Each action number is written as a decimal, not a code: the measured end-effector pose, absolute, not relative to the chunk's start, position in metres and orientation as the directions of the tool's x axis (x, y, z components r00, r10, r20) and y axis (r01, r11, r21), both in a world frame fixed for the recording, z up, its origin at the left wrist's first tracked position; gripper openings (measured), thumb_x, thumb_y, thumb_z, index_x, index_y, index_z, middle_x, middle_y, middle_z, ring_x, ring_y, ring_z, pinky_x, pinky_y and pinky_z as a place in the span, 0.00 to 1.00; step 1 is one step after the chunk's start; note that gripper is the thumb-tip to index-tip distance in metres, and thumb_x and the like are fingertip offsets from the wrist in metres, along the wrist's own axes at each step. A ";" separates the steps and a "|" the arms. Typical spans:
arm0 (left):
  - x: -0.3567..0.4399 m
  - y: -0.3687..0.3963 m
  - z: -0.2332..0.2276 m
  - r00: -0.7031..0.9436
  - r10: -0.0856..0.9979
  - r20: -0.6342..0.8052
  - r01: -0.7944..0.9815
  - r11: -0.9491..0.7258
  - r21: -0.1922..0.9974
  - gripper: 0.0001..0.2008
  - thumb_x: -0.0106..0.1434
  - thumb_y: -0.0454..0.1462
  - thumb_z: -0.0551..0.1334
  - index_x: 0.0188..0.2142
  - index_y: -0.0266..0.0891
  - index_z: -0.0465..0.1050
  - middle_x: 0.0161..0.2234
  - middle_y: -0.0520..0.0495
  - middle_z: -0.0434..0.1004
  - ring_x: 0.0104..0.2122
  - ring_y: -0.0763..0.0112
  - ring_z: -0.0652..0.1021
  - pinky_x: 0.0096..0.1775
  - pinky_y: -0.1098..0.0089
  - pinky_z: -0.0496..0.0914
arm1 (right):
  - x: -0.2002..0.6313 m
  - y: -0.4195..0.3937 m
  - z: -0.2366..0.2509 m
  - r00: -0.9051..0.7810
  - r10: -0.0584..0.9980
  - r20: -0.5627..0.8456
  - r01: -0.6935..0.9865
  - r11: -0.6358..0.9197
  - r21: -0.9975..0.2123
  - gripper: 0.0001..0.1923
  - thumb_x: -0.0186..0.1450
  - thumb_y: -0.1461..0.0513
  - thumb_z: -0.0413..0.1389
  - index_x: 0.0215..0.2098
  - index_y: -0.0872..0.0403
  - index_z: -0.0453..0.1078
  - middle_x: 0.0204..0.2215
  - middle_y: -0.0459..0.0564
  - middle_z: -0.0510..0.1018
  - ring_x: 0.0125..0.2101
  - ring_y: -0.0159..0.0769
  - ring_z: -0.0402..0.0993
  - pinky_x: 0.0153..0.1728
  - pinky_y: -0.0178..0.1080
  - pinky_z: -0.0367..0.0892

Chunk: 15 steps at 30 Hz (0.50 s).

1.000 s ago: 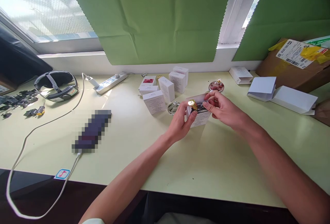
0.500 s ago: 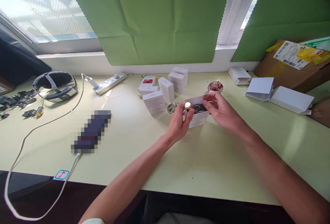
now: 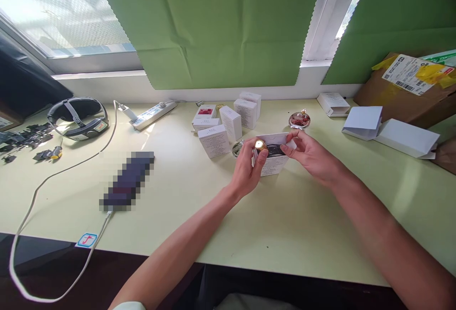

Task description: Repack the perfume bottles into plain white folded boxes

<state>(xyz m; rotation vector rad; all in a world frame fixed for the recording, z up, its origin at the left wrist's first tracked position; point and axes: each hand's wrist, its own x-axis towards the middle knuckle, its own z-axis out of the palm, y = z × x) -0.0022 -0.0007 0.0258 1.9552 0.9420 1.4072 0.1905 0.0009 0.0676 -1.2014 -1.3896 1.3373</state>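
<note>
Near the desk's middle, left hand grips the box and gold cap; right hand, at 3 o'clock, pinches the flap; a slip could drop the bottle.

- The gold-capped bottle has sunk lower into the open white box than a second ago; only its cap and dark shoulder show above the rim.
- The left hand has shifted its grip slightly left along the box.
- The right hand has closed its fingers onto the box's top flap.
</note>
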 end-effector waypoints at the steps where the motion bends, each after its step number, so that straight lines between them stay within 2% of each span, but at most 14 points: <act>1: -0.002 -0.001 0.026 0.208 0.794 0.571 0.226 -0.607 0.762 0.10 0.73 0.42 0.52 0.50 0.43 0.63 0.47 0.42 0.70 0.47 0.66 0.71 0.47 0.64 0.69 | 0.190 0.002 0.068 -0.180 0.982 -0.050 0.077 -0.037 -0.996 0.18 0.61 0.49 0.63 0.37 0.46 0.61 0.40 0.44 0.76 0.45 0.40 0.70 0.46 0.43 0.63; 7: -0.003 -0.001 0.028 0.228 0.799 0.557 0.248 -0.601 0.760 0.11 0.73 0.43 0.52 0.51 0.43 0.63 0.50 0.41 0.69 0.49 0.64 0.71 0.47 0.64 0.69 | 0.188 0.004 0.073 -0.224 0.972 -0.074 -0.002 -0.077 -0.997 0.19 0.58 0.51 0.66 0.35 0.47 0.62 0.38 0.43 0.74 0.42 0.37 0.70 0.45 0.41 0.64; 11: -0.004 0.000 0.030 0.247 0.797 0.551 0.258 -0.602 0.756 0.12 0.73 0.44 0.53 0.50 0.43 0.63 0.51 0.40 0.68 0.50 0.64 0.71 0.48 0.63 0.69 | 0.186 0.002 0.072 -0.221 0.967 -0.130 -0.029 -0.140 -0.990 0.21 0.58 0.48 0.66 0.34 0.47 0.59 0.35 0.42 0.74 0.40 0.37 0.71 0.44 0.42 0.65; 15: -0.005 -0.001 0.031 0.262 0.791 0.553 0.255 -0.609 0.751 0.12 0.73 0.44 0.52 0.52 0.43 0.63 0.51 0.40 0.68 0.49 0.64 0.72 0.48 0.64 0.69 | 0.184 0.001 0.071 -0.212 0.964 -0.161 -0.043 -0.174 -0.984 0.25 0.56 0.48 0.67 0.37 0.47 0.58 0.34 0.41 0.74 0.38 0.36 0.70 0.43 0.42 0.64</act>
